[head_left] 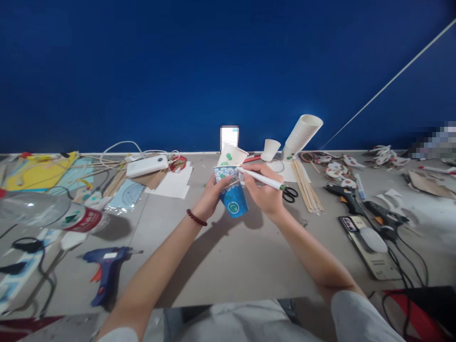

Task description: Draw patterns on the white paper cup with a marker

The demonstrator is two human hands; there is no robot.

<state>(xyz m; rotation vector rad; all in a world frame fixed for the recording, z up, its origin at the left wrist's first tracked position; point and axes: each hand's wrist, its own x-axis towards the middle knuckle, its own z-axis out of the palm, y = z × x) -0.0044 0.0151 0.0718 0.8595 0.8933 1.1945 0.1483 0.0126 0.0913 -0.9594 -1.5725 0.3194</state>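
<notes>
My left hand (214, 188) is wrapped round a blue patterned paper cup (234, 202), held tilted above the table. In my right hand (266, 192) is a white marker pen (261, 178) with a green band, gripped like a writing tool. Its tip is at the cup's upper edge; whether it touches cannot be made out. A thin stick (234, 182) crosses the cup by my left thumb. Just behind is a white paper cup (232, 156) with green prints. Black-handled scissors (290, 194) lie beyond my right hand, partly hidden by it.
A tall stack of paper cups (302, 135) leans at the back right, near wooden sticks (307, 187). Glue guns (344, 197) and a phone (370, 254) lie right. Left are a blue glue gun (109, 270), a plastic bottle (53, 211) and a power strip (32, 270). A blue wall closes the back.
</notes>
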